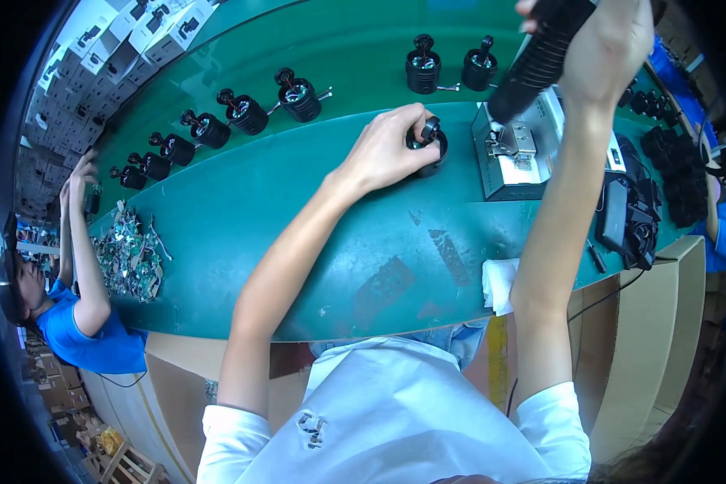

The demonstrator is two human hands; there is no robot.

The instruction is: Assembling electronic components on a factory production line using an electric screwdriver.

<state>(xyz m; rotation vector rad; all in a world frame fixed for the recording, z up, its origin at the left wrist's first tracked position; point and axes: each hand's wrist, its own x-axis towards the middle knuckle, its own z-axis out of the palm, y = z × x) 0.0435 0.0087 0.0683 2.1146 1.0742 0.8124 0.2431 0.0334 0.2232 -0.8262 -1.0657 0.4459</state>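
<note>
My left hand [379, 149] is closed around a small black round housing [436, 167] standing on the green table, its thumb and fingers at the rim. A black hinged piece sticks up from the housing's top. My right hand [609, 52] is wrapped round a black ribbed electric screwdriver [532, 64], held slanting at the upper right. The tool's lower end is over a box-shaped screw feeder [532, 176] with a metal mechanism inside; whether its tip touches the mechanism, I cannot tell.
Similar black housings [298, 101] with wires line the far side. Small circuit boards [129, 254] lie heaped at left, near a co-worker in blue [89, 323]. A white cloth [500, 284], black adapter [613, 214] and cables are at right. White boxes [169, 32] are stacked far left.
</note>
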